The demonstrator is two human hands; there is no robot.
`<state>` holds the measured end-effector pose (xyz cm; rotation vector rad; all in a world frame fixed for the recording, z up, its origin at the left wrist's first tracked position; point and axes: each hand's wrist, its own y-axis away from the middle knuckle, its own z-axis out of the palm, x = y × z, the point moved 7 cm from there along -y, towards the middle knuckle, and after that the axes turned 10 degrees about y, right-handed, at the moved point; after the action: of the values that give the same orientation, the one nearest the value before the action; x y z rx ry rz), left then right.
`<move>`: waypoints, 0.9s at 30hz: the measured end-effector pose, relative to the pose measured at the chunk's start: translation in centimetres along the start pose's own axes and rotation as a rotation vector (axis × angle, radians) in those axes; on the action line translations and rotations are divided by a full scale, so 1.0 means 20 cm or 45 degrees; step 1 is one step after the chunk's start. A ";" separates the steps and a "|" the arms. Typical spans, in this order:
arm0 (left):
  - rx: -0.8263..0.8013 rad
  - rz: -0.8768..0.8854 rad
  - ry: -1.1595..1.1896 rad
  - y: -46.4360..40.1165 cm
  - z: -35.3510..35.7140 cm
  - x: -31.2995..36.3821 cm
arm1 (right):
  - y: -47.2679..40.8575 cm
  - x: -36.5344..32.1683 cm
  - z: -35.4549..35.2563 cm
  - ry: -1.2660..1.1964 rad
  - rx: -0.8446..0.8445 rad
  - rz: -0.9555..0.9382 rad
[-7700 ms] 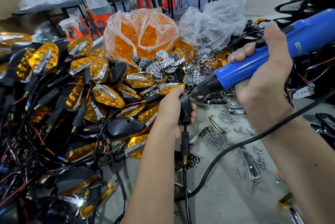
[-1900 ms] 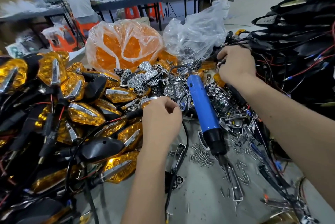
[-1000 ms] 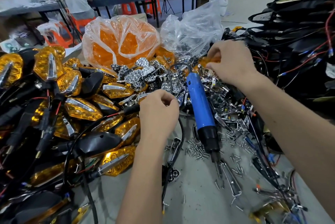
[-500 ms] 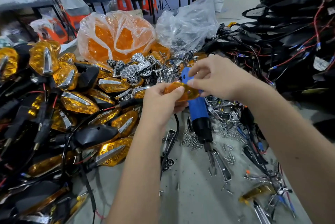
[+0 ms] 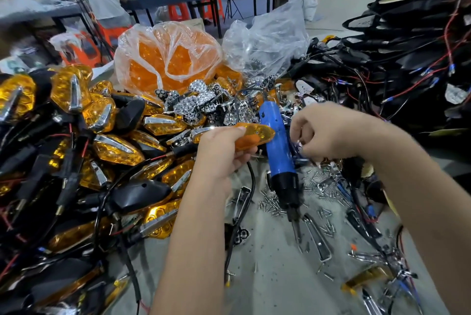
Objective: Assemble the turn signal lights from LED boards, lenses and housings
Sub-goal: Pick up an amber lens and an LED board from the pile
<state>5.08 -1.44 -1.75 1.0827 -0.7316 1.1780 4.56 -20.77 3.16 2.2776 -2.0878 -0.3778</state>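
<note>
1. Amber-and-black finished turn signals [image 5: 114, 151] lie heaped at nine o'clock, wires trailing.
2. My left hand [image 5: 221, 154] pinches an orange lens [image 5: 254, 135] by its near end, thumb on top, tip pointing toward three o'clock. A black cable hangs beneath that hand.
3. Just behind the lens, the blue screwdriver [image 5: 277, 154] lies on the table, bit toward six o'clock, loose screws [image 5: 270, 205] beside it.
4. My right hand [image 5: 328, 133], at three o'clock of the lens, has curled fingers over the chrome parts; whether it grips anything I cannot tell.
5. I judge this the lens-fitting step: next I need a reflector or LED board seated squarely inside the lens.
</note>
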 end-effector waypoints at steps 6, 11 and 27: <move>-0.044 -0.086 0.196 0.01 0.01 0.00 | -0.01 0.01 -0.19 -0.876 0.384 -0.118; -0.018 -0.110 0.323 0.01 0.01 0.00 | -0.07 -0.07 -0.14 -1.386 0.312 -0.261; 0.038 -0.053 0.352 -0.02 -0.05 0.01 | -0.16 -0.13 0.10 -1.593 -0.018 -0.137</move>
<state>5.40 -0.34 -2.00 0.9313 -0.4761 1.2754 7.14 -17.69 1.01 2.3565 -2.1821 -2.2585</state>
